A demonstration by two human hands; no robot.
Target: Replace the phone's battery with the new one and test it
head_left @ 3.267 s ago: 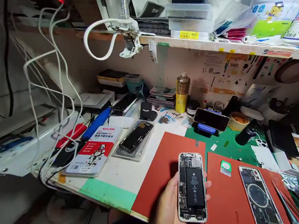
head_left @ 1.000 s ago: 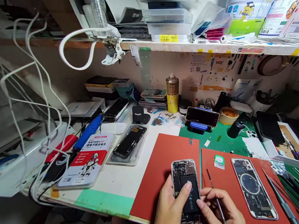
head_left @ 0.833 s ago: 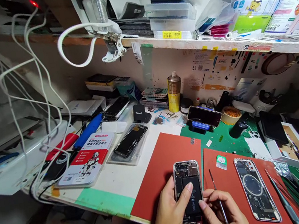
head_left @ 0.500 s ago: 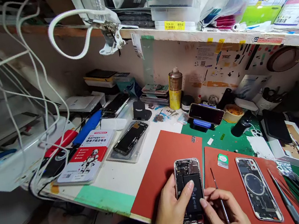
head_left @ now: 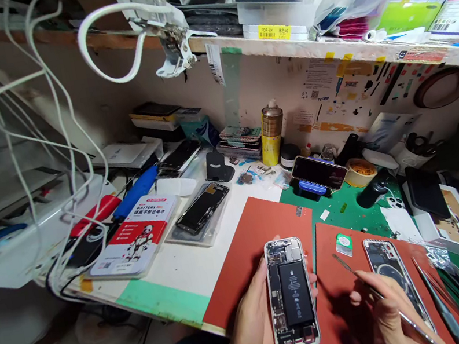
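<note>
My left hand grips an opened phone from below, its black battery and circuit boards facing up, held over the left red mat. My right hand is closed on thin metal tweezers, whose tip points up and left over the right red mat, apart from the phone. A second phone back cover with a round coil lies on that mat, partly behind my right hand. A small green-and-white sticker lies beside it.
A phone screen in a clear tray and a red-and-white battery box lie at left. A spray can, a phone on a blue stand and a tape roll stand behind. White cables hang at left. Tools lie at right.
My right hand has drawn back to the right, off the phone, with the tweezers now slanted. My left thumb has slid off the battery, and the phone has been lifted and tilted slightly.
</note>
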